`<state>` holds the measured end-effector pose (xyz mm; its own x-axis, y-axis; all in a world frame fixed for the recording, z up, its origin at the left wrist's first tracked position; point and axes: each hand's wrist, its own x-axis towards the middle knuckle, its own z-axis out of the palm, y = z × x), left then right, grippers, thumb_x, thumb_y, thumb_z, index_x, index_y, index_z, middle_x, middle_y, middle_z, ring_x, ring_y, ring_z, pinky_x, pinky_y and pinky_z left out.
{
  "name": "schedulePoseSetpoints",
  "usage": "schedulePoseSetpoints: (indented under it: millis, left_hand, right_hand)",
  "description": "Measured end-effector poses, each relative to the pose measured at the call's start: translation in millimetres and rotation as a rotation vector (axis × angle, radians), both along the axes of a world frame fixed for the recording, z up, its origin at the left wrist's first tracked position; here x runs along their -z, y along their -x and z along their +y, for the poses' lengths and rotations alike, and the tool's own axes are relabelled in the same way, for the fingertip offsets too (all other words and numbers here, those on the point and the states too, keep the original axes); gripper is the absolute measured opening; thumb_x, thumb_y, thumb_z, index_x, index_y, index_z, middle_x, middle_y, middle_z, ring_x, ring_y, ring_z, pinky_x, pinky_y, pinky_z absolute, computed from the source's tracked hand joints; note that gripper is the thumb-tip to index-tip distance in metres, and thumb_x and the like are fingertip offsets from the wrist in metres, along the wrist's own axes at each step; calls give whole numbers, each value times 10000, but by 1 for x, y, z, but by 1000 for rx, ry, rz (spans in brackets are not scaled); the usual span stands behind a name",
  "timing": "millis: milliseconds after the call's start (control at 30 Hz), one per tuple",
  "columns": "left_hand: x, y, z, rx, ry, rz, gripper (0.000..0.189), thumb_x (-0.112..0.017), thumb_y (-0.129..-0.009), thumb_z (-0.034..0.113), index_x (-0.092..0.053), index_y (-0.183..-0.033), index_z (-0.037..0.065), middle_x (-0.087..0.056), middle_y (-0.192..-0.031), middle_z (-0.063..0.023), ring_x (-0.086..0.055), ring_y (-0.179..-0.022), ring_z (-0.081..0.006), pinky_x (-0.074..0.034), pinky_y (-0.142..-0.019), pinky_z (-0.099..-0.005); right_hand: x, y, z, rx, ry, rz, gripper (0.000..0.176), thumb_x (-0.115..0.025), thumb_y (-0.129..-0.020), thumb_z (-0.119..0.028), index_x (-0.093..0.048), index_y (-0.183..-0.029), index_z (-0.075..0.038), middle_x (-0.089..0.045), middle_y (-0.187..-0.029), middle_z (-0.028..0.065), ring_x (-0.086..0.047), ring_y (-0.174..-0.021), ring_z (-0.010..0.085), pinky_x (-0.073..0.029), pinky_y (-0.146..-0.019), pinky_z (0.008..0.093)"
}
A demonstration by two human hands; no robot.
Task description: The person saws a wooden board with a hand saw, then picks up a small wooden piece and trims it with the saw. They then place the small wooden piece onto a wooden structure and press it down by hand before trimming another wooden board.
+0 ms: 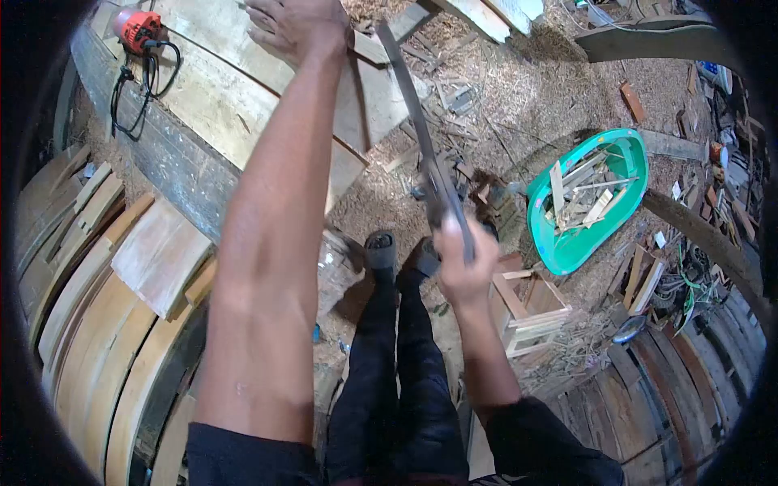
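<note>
My right hand (468, 263) is closed round the handle end of a long, narrow handsaw (415, 121), slightly blurred. The saw points away from me, its far end beside the edge of a wooden board on the workbench. At the top of the view, my left hand (296, 28) lies on the pale boards (219, 93) with its fingers spread. Its fingertips reach the upper edge of the picture. Whether the blade touches wood cannot be made out.
An orange power tool (139, 31) with a black cord lies on the bench (174, 154) at upper left. A green tub (539, 231) of offcuts and a small wooden frame (531, 316) are at right. Stacked planks (97, 332) stand at left. Sawdust covers the floor.
</note>
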<state>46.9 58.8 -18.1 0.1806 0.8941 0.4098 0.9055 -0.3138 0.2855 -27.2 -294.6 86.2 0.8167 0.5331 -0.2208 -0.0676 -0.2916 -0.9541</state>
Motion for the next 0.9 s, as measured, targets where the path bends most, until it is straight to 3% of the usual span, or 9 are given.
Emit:
schedulePoseSetpoints:
  millis: [67,233,367,533,767,867,900]
  left_hand:
    - [17,2,14,48,-31,-34,730,-467,-886,310,-313,-1481,-85,-231,-1578,-297,-221,-1493,-372,-122,-1192,-531]
    - [5,1,10,39,15,-70,752,-476,-897,341,-297,-1486,-92,-216,-1588,-291,-192,-1498,-385,-117,-1195,-520]
    - [-20,-4,-14,24,103,-43,834,-519,-889,416,-264,-1494,-99,-214,-1594,-278,-177,-1505,-368,-125,-1192,-511]
    - [8,-5,1,5,-44,38,895,-539,-881,488,-250,-1503,-87,-212,-1597,-271,-188,-1503,-359,-123,-1192,-503]
    - [3,-5,2,27,-53,-48,875,-546,-883,485,-283,-1494,-83,-220,-1594,-271,-180,-1506,-349,-119,-1195,-506]
    - [5,-6,3,32,-47,-54,860,-535,-905,507,-304,-1485,-85,-227,-1591,-268,-177,-1505,-358,-117,-1198,-507]
    - [3,-5,1,28,-22,-52,856,-529,-915,517,-310,-1482,-86,-229,-1590,-267,-175,-1504,-362,-115,-1200,-506]
  right_hand:
    - [7,-4,0,-11,-15,-31,250,-611,-955,-208,-627,-825,5,-499,-588,15,-465,-557,69,-383,-501,275]
    - [5,-50,64,-41,50,44,322,-568,-998,-254,-632,-788,-19,-506,-592,-37,-446,-534,53,-337,-489,249]
    - [3,2,4,52,-46,25,268,-616,-972,-206,-667,-871,37,-535,-622,7,-500,-581,50,-378,-508,265]
    - [20,-44,62,-3,-2,54,378,-594,-989,-255,-530,-711,-7,-452,-589,-13,-410,-569,72,-340,-510,292]
    - [2,10,-3,85,-84,157,396,-576,-1000,-275,-560,-679,-44,-494,-570,-48,-452,-531,43,-339,-482,255]
    - [16,-34,49,43,-109,121,439,-532,-1033,-284,-478,-661,-57,-421,-524,-23,-365,-453,61,-307,-443,259]
    - [18,-42,66,75,-219,283,432,-540,-1027,-279,-479,-658,-63,-426,-532,-18,-368,-461,66,-308,-451,262]
